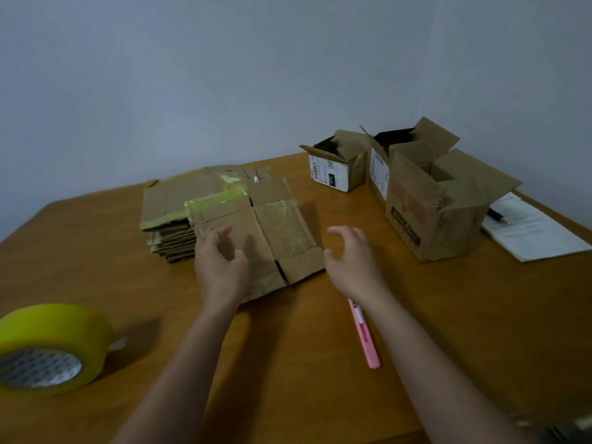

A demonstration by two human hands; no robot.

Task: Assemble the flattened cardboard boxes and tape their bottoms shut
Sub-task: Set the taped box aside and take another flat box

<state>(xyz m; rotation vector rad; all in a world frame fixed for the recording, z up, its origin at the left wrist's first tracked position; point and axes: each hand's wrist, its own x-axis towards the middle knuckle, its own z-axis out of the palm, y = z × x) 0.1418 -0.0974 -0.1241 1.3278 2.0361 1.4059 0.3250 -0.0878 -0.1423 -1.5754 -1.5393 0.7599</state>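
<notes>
A flattened cardboard box point(275, 238) lies on top of a stack of flattened boxes point(173, 216) in the middle of the wooden table point(96, 251). My left hand point(221, 264) hovers over its near left corner, fingers loosely curled and holding nothing. My right hand point(352, 261) hangs just off its right edge with relaxed fingers, also holding nothing. A roll of yellow tape point(48, 344) stands at the near left. Three assembled boxes stand open-topped at the back right: a small one point(336, 168), one behind point(381, 168) and a larger one point(432, 213).
A pink utility knife point(365, 338) lies on the table under my right forearm. White papers point(531, 229) with a black pen point(498, 215) sit at the right edge. A plain wall stands behind the table.
</notes>
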